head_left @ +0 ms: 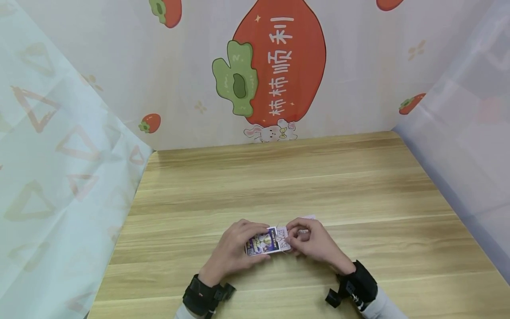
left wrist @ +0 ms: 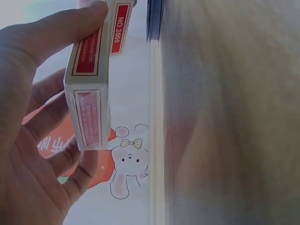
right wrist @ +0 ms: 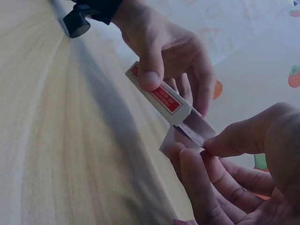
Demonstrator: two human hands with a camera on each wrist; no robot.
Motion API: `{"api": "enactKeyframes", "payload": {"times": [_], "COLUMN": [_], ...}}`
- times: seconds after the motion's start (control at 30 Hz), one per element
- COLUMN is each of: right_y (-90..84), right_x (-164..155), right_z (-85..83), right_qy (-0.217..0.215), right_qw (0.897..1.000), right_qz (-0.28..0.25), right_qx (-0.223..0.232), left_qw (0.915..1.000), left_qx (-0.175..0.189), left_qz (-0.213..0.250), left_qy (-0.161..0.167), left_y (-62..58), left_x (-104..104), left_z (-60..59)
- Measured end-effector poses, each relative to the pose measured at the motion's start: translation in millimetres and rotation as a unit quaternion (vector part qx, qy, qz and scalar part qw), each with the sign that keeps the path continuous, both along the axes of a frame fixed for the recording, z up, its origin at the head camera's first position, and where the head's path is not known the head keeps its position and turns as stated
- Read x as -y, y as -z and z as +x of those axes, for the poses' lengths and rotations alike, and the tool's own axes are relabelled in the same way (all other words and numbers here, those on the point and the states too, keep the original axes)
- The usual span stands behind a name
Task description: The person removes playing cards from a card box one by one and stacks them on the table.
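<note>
A small card box [head_left: 266,243], with a colourful front and red-and-white side labels, is held just above the wooden table [head_left: 279,186]. My left hand [head_left: 243,246] grips it across its width, thumb on one long edge and fingers on the other. The left wrist view shows the box [left wrist: 89,93] end-on between the thumb and fingers of the left hand [left wrist: 28,122]. My right hand [head_left: 303,239] pinches the box's opened right end. In the right wrist view the right hand [right wrist: 206,150] has thumb and fingers closed on the opened flap [right wrist: 187,133] of the box [right wrist: 161,96], while the left hand [right wrist: 168,51] steadies it.
A pale card-like piece [head_left: 308,218] lies on the table just behind my right hand. Printed cloth walls [head_left: 59,146] close in the left, back and right. Black wrist straps [head_left: 201,297] are on both forearms.
</note>
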State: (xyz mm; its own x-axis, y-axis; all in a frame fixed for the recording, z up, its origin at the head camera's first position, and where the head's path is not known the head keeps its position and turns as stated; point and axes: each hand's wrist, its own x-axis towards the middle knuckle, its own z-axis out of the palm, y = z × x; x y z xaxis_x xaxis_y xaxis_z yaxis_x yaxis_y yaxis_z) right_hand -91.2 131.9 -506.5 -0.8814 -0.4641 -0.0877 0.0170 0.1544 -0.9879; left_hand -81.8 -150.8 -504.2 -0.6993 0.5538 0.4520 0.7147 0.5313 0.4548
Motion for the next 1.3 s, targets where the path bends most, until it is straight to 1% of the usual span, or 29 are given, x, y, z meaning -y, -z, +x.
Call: {"api": "enactKeyframes", "payload": {"times": [0.1,0.3,0.53,0.63,0.77,0.87,1.03,1.13,1.3], "right_y": [-2.4,-6.2,-7.1,-7.7,-9.2,-10.8,-13.1,-12.7,-11.8], "right_x": [-2.2,-4.3,-5.4,-5.5,-7.0,-8.8,-12.3,-15.4,-22.2], "right_z": [-2.2,-6.2,-9.7,-10.2,-11.0,-11.8,-12.1,-11.0,-9.7], "right_qy": [0.001,0.003,-0.02,-0.023,-0.014,-0.008,0.01,0.024,0.04], "right_qw": [1.0,1.0,0.997,0.998,0.999,0.999,0.998,0.997,0.996], "right_qz": [-0.001,-0.003,-0.036,-0.031,-0.02,-0.023,-0.035,-0.047,-0.067], "right_qx": [0.013,0.03,0.065,0.057,0.034,0.034,0.051,0.048,0.043], "left_qw": [1.0,0.9999,0.9999,0.9999,0.9998,0.9997,0.9991,0.9988,0.9988], "left_qx": [-0.001,-0.008,-0.001,0.001,0.004,0.003,-0.005,-0.01,-0.014], "left_qz": [0.002,0.012,0.013,0.014,0.014,0.014,0.021,0.022,0.023], "left_qy": [-0.003,0.0,-0.005,-0.006,-0.012,-0.018,-0.037,-0.042,-0.04], "left_y": [-1.3,-1.0,-2.6,-3.6,-4.3,-5.1,-6.7,-6.2,-3.0], "left_x": [0.1,0.9,1.5,1.9,2.9,3.6,4.7,5.7,7.2], "left_z": [-1.1,-3.9,-4.4,-4.2,-5.0,-6.4,-7.6,-6.1,-1.2]}}
